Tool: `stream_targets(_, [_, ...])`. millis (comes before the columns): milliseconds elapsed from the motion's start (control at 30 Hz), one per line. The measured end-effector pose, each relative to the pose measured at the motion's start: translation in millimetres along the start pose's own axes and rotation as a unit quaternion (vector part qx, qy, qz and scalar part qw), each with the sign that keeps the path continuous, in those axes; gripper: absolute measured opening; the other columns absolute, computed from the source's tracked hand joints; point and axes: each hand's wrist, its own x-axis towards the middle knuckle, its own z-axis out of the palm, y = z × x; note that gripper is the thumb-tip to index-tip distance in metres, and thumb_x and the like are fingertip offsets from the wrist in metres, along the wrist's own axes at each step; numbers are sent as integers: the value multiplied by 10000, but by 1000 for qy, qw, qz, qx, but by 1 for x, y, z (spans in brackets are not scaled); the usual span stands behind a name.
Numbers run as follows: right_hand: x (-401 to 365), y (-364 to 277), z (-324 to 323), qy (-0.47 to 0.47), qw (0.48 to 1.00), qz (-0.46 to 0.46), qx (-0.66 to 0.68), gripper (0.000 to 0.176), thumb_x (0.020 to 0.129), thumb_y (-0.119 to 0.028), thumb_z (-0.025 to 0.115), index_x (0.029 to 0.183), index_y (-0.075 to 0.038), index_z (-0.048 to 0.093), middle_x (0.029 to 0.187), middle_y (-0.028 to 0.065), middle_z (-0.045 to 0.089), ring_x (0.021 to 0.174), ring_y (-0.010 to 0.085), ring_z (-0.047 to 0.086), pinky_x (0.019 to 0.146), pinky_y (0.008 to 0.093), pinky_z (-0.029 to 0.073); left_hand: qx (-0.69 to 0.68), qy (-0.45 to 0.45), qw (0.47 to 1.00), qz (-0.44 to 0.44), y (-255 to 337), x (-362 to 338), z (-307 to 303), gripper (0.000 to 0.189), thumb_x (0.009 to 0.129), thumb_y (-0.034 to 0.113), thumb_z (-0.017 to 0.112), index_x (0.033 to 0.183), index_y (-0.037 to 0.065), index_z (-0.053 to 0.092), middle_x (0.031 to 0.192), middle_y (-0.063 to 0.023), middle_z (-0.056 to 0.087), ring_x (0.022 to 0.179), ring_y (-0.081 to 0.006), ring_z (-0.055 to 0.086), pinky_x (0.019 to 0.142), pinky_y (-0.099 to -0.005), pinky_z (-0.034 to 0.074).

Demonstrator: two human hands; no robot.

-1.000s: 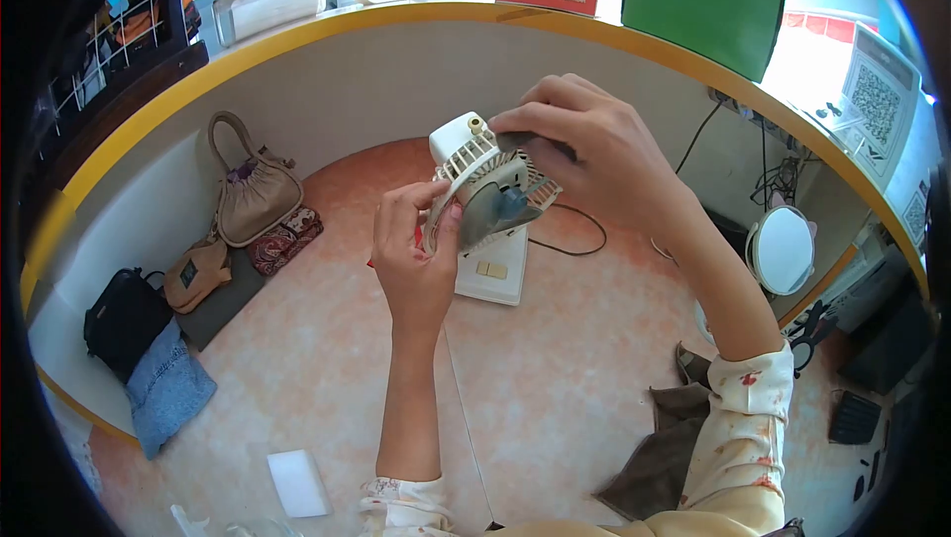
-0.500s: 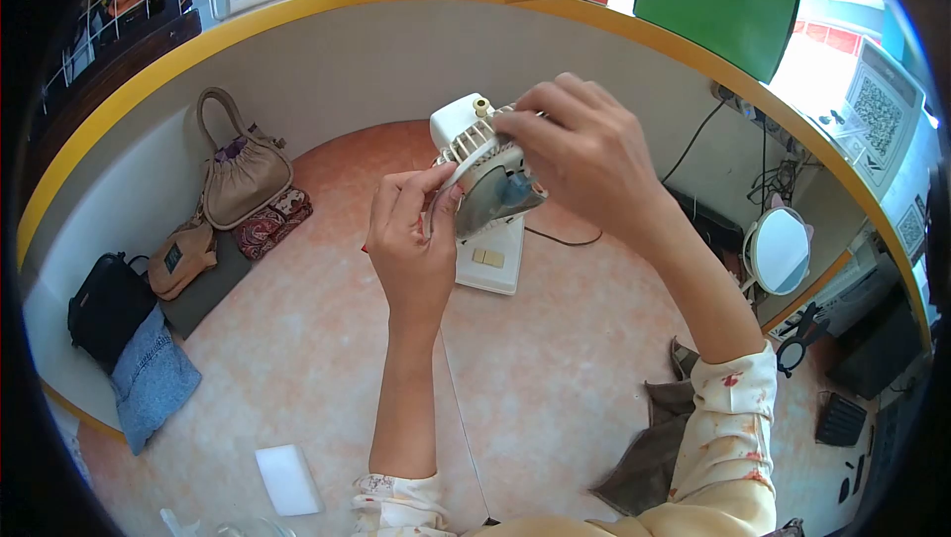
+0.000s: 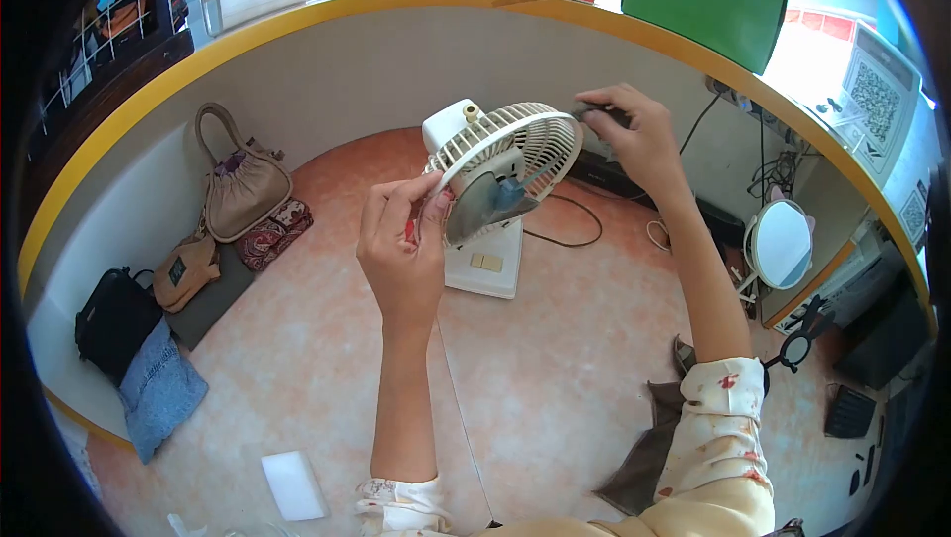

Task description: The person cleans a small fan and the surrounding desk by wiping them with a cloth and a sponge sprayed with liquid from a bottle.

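A small white desk fan (image 3: 451, 128) stands on the floor, its rear cage (image 3: 510, 123) tilted toward me. Grey see-through blades (image 3: 474, 202) show inside, beside a bluish hub. My left hand (image 3: 404, 245) is closed, thumb and fingers pinching the cage rim at its lower left. On the opposite side of the rim, my right hand (image 3: 639, 141) is closed on a small dark grey cloth (image 3: 612, 114), which meets the rim's right edge. Below the cage is the white fan base (image 3: 492, 265) with beige buttons.
Bags, including a taupe handbag (image 3: 246, 190), lie along the curved wall at left. A white sponge-like block (image 3: 294, 485) lies on the floor. At right are a round mirror (image 3: 781, 243) and cables. A yellow-edged counter (image 3: 327, 5) curves around the far side.
My right hand has moved right, from the top of the cage to its right edge, uncovering more of the ribs. My left hand still grips the rim.
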Motion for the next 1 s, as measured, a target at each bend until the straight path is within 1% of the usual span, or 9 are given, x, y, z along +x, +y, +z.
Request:
stream_targets(33, [-3, 10, -1, -15, 992, 85, 87, 105, 831, -63, 634, 910, -50, 702, 891, 31, 661, 860, 131, 616, 756, 272, 490, 0, -4, 1000, -10, 0, 0, 0, 139, 832, 41, 678, 969, 57, 691, 864, -47, 604, 811, -168, 606, 684, -299, 515])
stream_targets(133, [-31, 24, 6, 95, 957, 145, 234, 139, 863, -59, 632, 992, -16, 661, 953, 38, 655, 885, 96, 598, 780, 251, 476, 25, -10, 999, 16, -8, -1, 0, 166, 829, 75, 691, 993, 62, 678, 893, -58, 603, 865, -182, 588, 734, -319, 495])
stream_targets(233, [-61, 32, 26, 151, 941, 102, 286, 213, 860, -31, 643, 1066, 5, 601, 973, 46, 639, 879, 109, 595, 786, 249, 473, -16, 12, 999, 43, -11, -1, 5, 175, 823, 76, 683, 988, 41, 636, 934, -76, 593, 862, -189, 563, 743, -323, 468])
stream_targets(367, [-96, 23, 52, 176, 939, 54, 289, 229, 844, 12, 654, 1060, -7, 582, 943, 51, 638, 883, 114, 593, 781, 243, 481, -39, 55, 996, 58, -7, -12, 2, 118, 860, 21, 591, 972, 16, 553, 963, -43, 544, 834, -114, 510, 765, -245, 424])
stream_targets(467, [-109, 5, 65, 174, 959, -2, 222, 235, 803, 34, 673, 1024, -17, 611, 913, 77, 648, 852, 162, 601, 745, 270, 487, -100, 87, 991, 20, -2, -23, 7, 141, 857, 25, 599, 989, 3, 554, 967, -54, 548, 855, -117, 519, 783, -264, 442])
stream_targets(567, [-118, -8, 80, 144, 977, -60, 143, 261, 743, 61, 683, 983, -31, 642, 922, 97, 656, 833, 229, 593, 705, 305, 484, -119, 74, 989, -47, -1, -44, 21, 185, 850, 43, 592, 1027, 16, 544, 1023, -101, 548, 922, -178, 548, 754, -280, 444])
stream_targets(667, [-112, -21, 96, 193, 965, -142, 106, 291, 701, 69, 689, 968, -42, 657, 931, 92, 658, 833, 272, 579, 675, 335, 475, -15, 48, 998, 35, -5, -64, 30, 209, 869, 43, 569, 1074, 8, 546, 1165, -126, 540, 1044, -220, 522, 870, -324, 421])
stream_targets(800, [-98, -32, 117, 239, 943, -202, 114, 361, 682, 64, 688, 1028, -25, 636, 951, 99, 639, 839, 275, 573, 696, 363, 486, -33, -7, 999, -11, -8, -77, 33, 410, 943, 86, 431, 1337, -25, 407, 1395, -164, 406, 1316, -262, 385, 1107, -386, 289])
stream_targets(1000, [-86, -36, 134, 250, 936, -225, 108, 410, 693, 131, 641, 1072, -24, 624, 959, 119, 620, 827, 271, 585, 696, 354, 480, -263, -6, 944, -202, -8, -66, 35, 503, 1003, 253, 332, 1411, -40, 339, 1482, -151, 343, 1376, -253, 320, 1121, -395, 252])
